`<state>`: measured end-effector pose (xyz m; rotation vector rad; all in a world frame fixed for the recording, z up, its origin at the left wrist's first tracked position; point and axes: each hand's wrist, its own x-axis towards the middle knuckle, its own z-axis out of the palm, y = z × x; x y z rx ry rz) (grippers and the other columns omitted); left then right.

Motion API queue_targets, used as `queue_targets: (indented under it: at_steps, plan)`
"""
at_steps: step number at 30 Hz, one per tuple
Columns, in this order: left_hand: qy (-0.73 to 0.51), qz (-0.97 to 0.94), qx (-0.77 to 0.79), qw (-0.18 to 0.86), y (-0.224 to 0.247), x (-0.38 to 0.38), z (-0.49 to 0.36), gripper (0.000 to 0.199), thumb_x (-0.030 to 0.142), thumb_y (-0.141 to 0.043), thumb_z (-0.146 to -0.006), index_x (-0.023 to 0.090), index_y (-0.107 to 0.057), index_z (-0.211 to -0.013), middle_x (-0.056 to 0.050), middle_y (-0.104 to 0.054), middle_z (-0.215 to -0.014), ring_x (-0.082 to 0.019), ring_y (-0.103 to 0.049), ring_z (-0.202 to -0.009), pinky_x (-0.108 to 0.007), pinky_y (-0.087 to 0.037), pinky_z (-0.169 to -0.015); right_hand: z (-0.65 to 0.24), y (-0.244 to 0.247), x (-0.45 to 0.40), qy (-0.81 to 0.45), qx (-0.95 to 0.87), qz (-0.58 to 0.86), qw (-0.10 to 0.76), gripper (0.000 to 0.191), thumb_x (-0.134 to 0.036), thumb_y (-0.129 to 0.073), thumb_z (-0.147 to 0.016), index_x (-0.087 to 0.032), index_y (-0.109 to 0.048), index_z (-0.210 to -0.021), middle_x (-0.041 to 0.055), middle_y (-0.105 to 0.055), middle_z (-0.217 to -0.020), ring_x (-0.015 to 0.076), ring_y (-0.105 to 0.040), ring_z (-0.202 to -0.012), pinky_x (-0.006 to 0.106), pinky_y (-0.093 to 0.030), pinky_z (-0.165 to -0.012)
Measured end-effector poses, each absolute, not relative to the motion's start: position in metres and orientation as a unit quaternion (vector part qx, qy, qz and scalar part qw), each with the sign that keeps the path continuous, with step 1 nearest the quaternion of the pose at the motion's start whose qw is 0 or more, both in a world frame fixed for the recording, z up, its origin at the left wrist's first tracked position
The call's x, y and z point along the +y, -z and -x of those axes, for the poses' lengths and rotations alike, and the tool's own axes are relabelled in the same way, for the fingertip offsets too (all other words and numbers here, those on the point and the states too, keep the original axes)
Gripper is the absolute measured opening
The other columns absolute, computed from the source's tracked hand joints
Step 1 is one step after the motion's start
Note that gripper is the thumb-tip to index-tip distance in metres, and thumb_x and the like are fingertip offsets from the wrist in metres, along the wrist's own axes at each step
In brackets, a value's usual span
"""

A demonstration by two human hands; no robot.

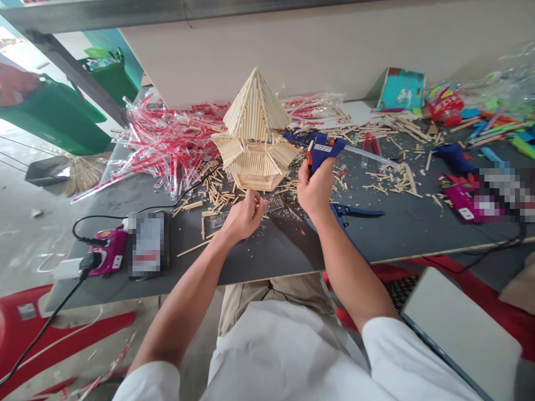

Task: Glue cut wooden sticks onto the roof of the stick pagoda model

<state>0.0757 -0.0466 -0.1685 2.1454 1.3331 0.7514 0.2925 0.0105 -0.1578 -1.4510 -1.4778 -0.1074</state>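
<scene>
A small pavilion model (257, 108) made of pale wooden sticks stands on the dark table, with a pointed roof above a flared lower tier. My right hand (318, 186) is wrapped around the handle of a blue hot glue gun (328, 149) with an orange trigger. The gun's front end is beside the model's right side. At the front of the model's base, my left hand (247, 216) is closed with its fingers pinched together. What those fingers hold, if anything, is too small to make out. Short cut sticks (215, 186) lie scattered to the left of the base.
Clear and red plastic wrappers (171, 139) pile up at the back left. Blue-handled cutters (355, 211) lie right of my right forearm. A pink power strip (107, 253) and a phone (147, 245) sit at the left. Another blue glue gun (455, 159) lies far right.
</scene>
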Motion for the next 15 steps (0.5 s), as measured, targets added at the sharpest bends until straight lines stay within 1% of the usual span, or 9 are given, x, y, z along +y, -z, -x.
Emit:
queue_targets:
  at_steps: [5, 10, 15]
  plan:
    - [-0.275, -0.788, 0.490, 0.253, 0.1679, -0.0462, -0.0758, 0.025, 0.047, -0.036, -0.108, 0.022, -0.040, -0.110, 0.001, -0.061, -0.078, -0.015, -0.053, -0.061, -0.029, -0.033, -0.061, -0.2930, 0.1551, 0.0088, 0.044, -0.611, 0.595, 0.520, 0.026, -0.042, -0.039, -0.102, -0.019, -0.038, -0.114, 0.0081, -0.056, -0.086, 0.0257, -0.063, -0.074, 0.043, -0.052, -0.070]
    - [-0.270, -0.789, 0.496, 0.242, 0.1688, -0.0461, -0.0757, 0.025, 0.047, -0.036, -0.108, 0.023, -0.041, -0.110, 0.000, -0.062, -0.079, -0.016, -0.055, -0.062, -0.030, -0.033, -0.062, -0.2943, 0.1549, 0.0088, 0.040, -0.609, 0.596, 0.522, 0.024, -0.041, -0.040, -0.100, -0.020, -0.038, -0.111, 0.0090, -0.057, -0.087, 0.0259, -0.063, -0.075, 0.043, -0.053, -0.070]
    - [-0.265, -0.788, 0.500, 0.243, 0.1691, -0.0464, -0.0761, 0.026, 0.048, -0.036, -0.108, 0.023, -0.041, -0.110, 0.001, -0.060, -0.076, -0.017, -0.054, -0.062, -0.030, -0.032, -0.062, -0.2947, 0.1538, 0.0081, 0.037, -0.611, 0.601, 0.514, 0.024, -0.040, -0.040, -0.100, -0.019, -0.039, -0.112, 0.0097, -0.059, -0.087, 0.0257, -0.064, -0.077, 0.043, -0.055, -0.071]
